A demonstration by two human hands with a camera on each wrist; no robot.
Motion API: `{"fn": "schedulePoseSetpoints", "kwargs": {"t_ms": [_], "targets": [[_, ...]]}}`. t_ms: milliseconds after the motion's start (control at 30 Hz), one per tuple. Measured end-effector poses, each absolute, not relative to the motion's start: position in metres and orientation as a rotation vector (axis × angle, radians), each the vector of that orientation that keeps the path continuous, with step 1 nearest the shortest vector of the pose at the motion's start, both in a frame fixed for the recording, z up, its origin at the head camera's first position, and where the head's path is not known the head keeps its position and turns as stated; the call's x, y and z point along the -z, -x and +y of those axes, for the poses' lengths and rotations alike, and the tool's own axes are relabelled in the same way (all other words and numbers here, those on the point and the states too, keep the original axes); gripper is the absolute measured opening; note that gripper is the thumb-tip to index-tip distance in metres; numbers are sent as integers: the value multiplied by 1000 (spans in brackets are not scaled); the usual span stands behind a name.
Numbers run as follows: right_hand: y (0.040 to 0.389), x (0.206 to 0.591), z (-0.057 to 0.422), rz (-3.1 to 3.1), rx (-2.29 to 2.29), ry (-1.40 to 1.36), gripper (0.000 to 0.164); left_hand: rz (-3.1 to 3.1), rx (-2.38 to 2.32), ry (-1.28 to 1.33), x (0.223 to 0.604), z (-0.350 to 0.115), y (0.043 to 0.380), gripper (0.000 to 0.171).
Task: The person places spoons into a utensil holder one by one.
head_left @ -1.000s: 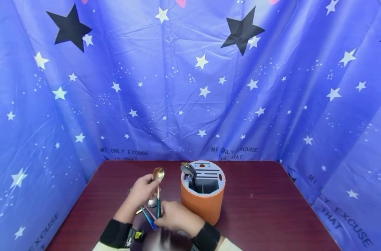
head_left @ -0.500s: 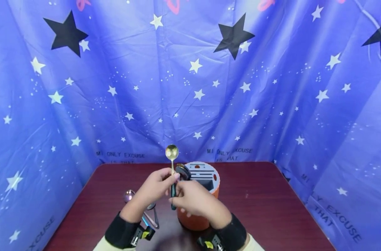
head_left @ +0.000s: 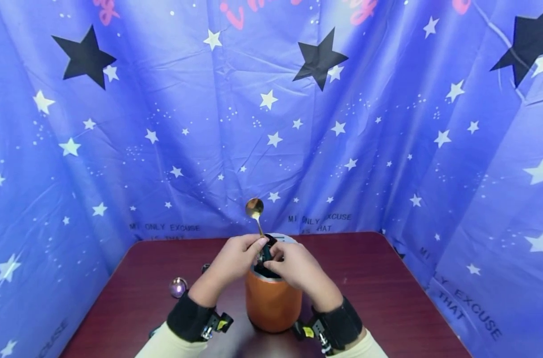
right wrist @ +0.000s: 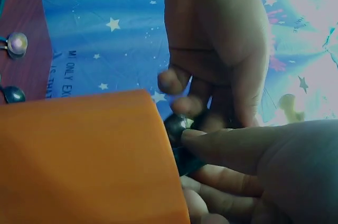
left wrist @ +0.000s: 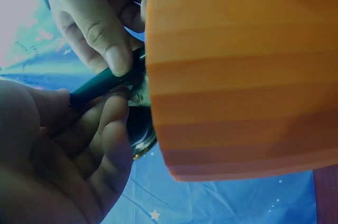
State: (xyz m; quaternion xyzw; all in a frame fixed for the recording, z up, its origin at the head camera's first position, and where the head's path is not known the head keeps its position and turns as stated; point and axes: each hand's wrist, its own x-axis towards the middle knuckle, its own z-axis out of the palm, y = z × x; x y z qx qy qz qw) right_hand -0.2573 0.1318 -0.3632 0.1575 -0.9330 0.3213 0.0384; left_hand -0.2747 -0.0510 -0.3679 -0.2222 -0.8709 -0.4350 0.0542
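Note:
A gold-bowled spoon (head_left: 255, 208) with a dark green handle (left wrist: 103, 85) stands tilted over an orange cutlery holder (head_left: 273, 306), bowl upward, the handle's lower end inside the rim. My left hand (head_left: 235, 258) pinches the spoon near the top of its handle. Lower down, my right hand (head_left: 300, 263) has thumb and fingers on the same handle, close to the opening. Dark spoon heads (left wrist: 142, 134) stand in the holder right beside the fingers. Both hands hide much of the holder's pale grey top (head_left: 282, 237).
On the dark red table (head_left: 365, 298), a shiny pinkish spoon head (head_left: 178, 287) lies left of my left forearm. The right wrist view shows a dark spoon (right wrist: 14, 94) near it. A blue star-patterned curtain (head_left: 186, 149) surrounds the table.
Both hands have carried the green-handled spoon from the left of the table to the right and over the holder. Its handle end has gone down into the opening. The view has shifted slightly.

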Motion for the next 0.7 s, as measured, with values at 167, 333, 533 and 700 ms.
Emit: {"fn": "schedulePoseSetpoints", "kwargs": {"t_ms": [167,333,533,700], "targets": [[254,361,135,-2819,-1004,-394,15,-2684,1122,654,371,-51,276,32],[244,356,130,-2744,-1109,-538,13,-2706,1085,662,375,-58,274,32],[234,364,108,-2697,-1242,-777,13,-2720,1064,615,386,-80,270,31],[231,386,80,-2717,-1253,-906,9,-2832,1009,567,411,-112,261,22]]}}
